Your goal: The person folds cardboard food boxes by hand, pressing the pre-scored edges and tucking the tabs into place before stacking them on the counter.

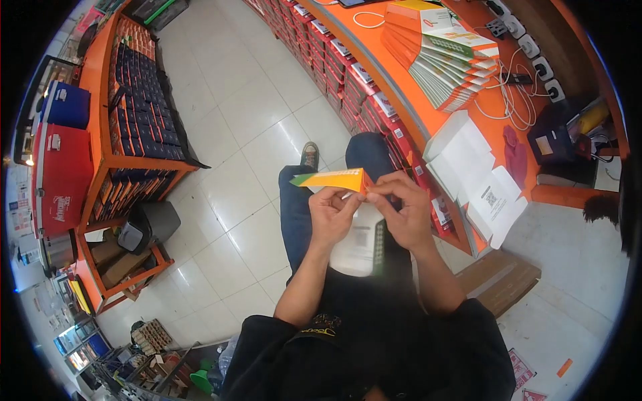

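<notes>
My left hand (332, 215) and my right hand (403, 208) meet at the near end of an orange and green carton (334, 178), held above my lap. The left fingers pinch its lower edge, and the right fingertips press at its orange corner. Below the hands, a white panel (354, 244) with a printed square and a green edge shows; whether it belongs to the same carton I cannot tell. On the orange counter (495, 127) to the right lies an unfolded white carton (493, 204), beside a fanned stack of orange, white and green cartons (445, 63).
White cables (518, 100) and a pink cloth (514, 155) lie on the counter. Red boxes (354, 93) are stacked beneath it. Shelves of dark blue boxes (144, 110) stand left. A cardboard box (498, 277) sits on the floor at right.
</notes>
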### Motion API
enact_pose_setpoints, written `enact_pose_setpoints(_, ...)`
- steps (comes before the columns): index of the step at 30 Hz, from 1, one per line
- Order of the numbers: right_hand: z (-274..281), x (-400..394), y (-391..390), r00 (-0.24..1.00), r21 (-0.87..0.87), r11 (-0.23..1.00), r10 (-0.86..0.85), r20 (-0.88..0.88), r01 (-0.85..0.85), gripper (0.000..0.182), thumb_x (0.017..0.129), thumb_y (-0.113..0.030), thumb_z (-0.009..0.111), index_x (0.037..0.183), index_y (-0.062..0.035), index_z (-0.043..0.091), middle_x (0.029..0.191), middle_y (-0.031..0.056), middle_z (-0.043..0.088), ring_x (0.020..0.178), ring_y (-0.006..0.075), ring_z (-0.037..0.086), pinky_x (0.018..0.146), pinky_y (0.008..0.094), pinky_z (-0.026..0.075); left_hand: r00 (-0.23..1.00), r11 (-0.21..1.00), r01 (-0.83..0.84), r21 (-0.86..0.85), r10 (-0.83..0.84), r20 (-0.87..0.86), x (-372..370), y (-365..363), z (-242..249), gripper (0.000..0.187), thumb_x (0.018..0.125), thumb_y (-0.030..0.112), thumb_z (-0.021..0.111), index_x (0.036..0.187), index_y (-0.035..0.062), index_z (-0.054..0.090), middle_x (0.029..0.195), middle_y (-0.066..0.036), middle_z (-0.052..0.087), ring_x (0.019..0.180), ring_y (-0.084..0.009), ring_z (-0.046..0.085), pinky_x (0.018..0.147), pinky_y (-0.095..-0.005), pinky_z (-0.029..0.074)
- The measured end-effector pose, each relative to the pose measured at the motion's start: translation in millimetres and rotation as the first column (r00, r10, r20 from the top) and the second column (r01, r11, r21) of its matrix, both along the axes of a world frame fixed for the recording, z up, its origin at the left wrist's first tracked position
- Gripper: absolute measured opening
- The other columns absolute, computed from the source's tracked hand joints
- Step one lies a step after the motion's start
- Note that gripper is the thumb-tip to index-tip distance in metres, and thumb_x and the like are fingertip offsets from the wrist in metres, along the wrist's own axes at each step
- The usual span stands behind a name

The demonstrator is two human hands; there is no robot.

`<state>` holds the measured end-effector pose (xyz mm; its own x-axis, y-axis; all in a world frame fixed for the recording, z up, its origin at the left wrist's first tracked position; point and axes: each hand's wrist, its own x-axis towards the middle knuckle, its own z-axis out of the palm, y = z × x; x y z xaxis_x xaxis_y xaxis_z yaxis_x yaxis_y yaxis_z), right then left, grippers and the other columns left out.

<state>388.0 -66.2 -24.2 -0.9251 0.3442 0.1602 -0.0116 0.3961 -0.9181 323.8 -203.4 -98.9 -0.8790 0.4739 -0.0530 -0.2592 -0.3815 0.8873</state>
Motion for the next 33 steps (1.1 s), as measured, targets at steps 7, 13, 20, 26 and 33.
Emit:
enact_pose_setpoints(7, -34, 4, -22, 0.969, -0.331, 0.936, -0.181, -0.167, 0.118, 0.011, 0.086, -0.001, 0.071, 0.095, 0.0035, 0.069, 0.094, 0.0123, 0.066, 0.086, 0.0179, 0.063, 0.074, 0.0287, 0.050, 0.997, 0.989, 0.022, 0.146, -0.011, -0.071, 8, 5, 1, 0.033, 0.086, -0.014, 0.063, 0.118, -0.0090, 0.056, 0.113, -0.015, 0.065, 0.102, -0.0199, 0.065, 0.094, -0.0336, 0.053)
enact_pose_setpoints(13, -61, 5, -19, 0.899, -0.127, 0.955, -0.295, -0.323, 0.268, 0.018, 0.078, 0.009, 0.074, 0.082, 0.0016, 0.059, 0.097, 0.0141, 0.064, 0.093, 0.0252, 0.069, 0.077, 0.0321, 0.056, 0.957, 0.980, 0.195, -0.040, -0.199, -0.210, 15, -3, 9, 0.044, 0.087, -0.011, 0.061, 0.128, -0.0022, 0.048, 0.130, -0.014, 0.054, 0.123, -0.0267, 0.054, 0.098, -0.0440, 0.051)
enact_pose_setpoints(20, -86, 34, -8, 0.974, 0.112, 0.993, 0.005, -0.228, 0.021, 0.021, 0.083, 0.005, 0.072, 0.082, -0.0011, 0.052, 0.108, 0.0153, 0.061, 0.104, 0.0251, 0.067, 0.086, 0.0333, 0.052, 0.995, 0.988, 0.099, -0.114, -0.098, 0.022, -17, -12, 26, 0.019, 0.101, 0.015, 0.052, 0.106, -0.0021, 0.058, 0.098, -0.009, 0.066, 0.088, -0.0166, 0.065, 0.080, -0.0304, 0.054)
enact_pose_setpoints(26, -69, 71, 37, 0.978, -0.566, 0.822, 0.059, 0.200, 0.066, 0.029, 0.097, -0.021, 0.063, 0.111, 0.0030, 0.055, 0.105, 0.0133, 0.063, 0.089, 0.0154, 0.065, 0.075, 0.0288, 0.052, 0.583, 0.738, 0.361, -0.570, -0.655, -0.480, 9, -4, 22, 0.007, 0.078, 0.002, 0.063, 0.081, 0.0005, 0.057, 0.076, -0.013, 0.053, 0.070, -0.0335, 0.060, 0.062, -0.0395, 0.050)
enact_pose_setpoints(33, -64, 95, 35, 0.780, -0.375, 0.917, 0.135, 0.611, 0.135, 0.023, 0.098, -0.010, 0.056, 0.115, 0.0038, 0.051, 0.097, 0.0134, 0.063, 0.068, 0.0176, 0.069, 0.056, 0.0250, 0.053, 0.701, 0.594, 0.422, -0.685, -0.693, -0.168, 52, -11, -20, 0.016, 0.087, 0.013, 0.072, 0.085, -0.0012, 0.064, 0.074, -0.010, 0.065, 0.063, -0.0193, 0.065, 0.057, -0.0313, 0.050)
